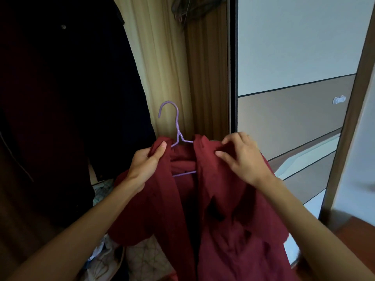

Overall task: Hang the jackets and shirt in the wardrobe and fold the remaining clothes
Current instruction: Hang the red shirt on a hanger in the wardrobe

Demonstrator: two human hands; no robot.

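A dark red shirt (pixel 223 209) drapes over a purple wire hanger (pixel 177 126) in front of the open wardrobe. The hanger's hook stands up free above the collar. My left hand (pixel 145 165) grips the shirt's left shoulder together with the hanger arm beneath it. On the right side of the collar, my right hand (pixel 243 157) pinches the fabric between thumb and fingers. The shirt front hangs open and loose below both hands.
Dark garments (pixel 67 98) hang in the wardrobe at left, beside a beige curtain-like cloth (pixel 162 57). The sliding wardrobe door (pixel 294 78) with a small white hook stands at right. Bags and loose clothes (pixel 105 254) lie on the wardrobe floor. More hangers (pixel 182 11) hang at the top.
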